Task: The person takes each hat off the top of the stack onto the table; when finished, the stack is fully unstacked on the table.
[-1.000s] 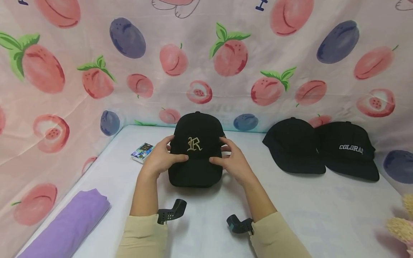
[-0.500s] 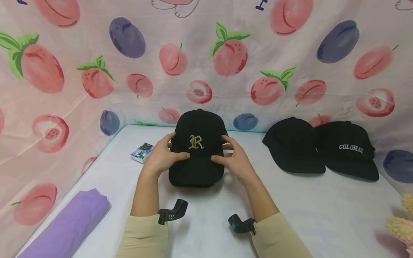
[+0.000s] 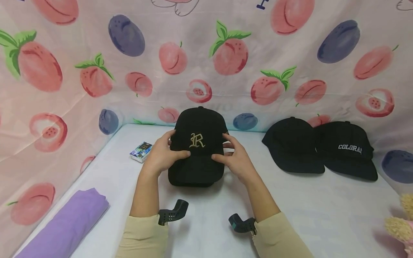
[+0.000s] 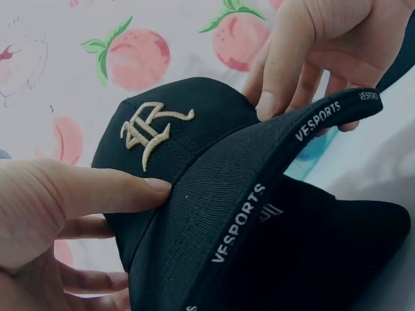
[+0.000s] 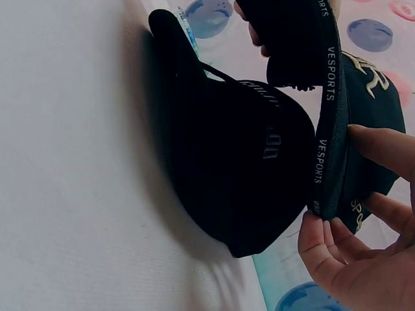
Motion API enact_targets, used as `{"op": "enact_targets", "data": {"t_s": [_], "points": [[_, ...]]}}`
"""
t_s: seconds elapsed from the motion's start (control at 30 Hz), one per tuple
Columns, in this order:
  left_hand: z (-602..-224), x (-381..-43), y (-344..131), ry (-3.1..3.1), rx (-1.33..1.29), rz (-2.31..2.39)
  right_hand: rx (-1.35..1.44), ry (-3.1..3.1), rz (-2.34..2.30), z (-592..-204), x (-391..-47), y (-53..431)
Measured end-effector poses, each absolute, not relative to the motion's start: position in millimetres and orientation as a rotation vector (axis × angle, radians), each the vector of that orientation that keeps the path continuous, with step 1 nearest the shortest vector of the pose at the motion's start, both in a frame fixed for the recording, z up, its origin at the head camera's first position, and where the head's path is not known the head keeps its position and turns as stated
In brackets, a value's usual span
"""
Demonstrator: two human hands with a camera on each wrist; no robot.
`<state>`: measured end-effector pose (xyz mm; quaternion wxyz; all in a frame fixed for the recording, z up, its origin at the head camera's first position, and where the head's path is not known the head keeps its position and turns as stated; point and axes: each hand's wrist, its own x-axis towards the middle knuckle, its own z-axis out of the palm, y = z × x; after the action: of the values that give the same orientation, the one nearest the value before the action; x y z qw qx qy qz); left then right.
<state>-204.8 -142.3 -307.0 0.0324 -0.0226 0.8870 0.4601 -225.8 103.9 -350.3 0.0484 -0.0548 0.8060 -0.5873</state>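
Observation:
A black baseball cap (image 3: 200,123) with a gold embroidered R faces me in the head view, held between both hands. My left hand (image 3: 161,156) grips its left side, the thumb lying near where brim meets crown. My right hand (image 3: 238,161) grips the opposite side the same way. White VESPORTS lettering runs along the edge of the brim (image 4: 240,220) in the left wrist view. Below the held cap, a second black cap (image 5: 227,149) with faint lettering sits on the table in the right wrist view; from the head view it is nearly hidden.
Two more black caps, one plain (image 3: 292,147) and one lettered COLORA... (image 3: 348,150), stand at the right of the white table (image 3: 203,222). A small colourful box (image 3: 140,152) lies behind my left hand. Folded purple cloth (image 3: 64,225) is at front left, pale flowers (image 3: 398,228) at right.
The gold-R cap has risen slightly and shifted a little to the right, both hands moving with it. Their grip looks the same. The caps on the right stay where they were.

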Motion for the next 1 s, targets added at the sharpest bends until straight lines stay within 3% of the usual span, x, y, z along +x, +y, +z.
{"op": "enact_targets", "data": {"t_s": [1.0], "points": [[-305, -204, -122, 2.853, 0.039, 1.471, -0.175, 2.430, -1.867, -336, -225, 123]]}}
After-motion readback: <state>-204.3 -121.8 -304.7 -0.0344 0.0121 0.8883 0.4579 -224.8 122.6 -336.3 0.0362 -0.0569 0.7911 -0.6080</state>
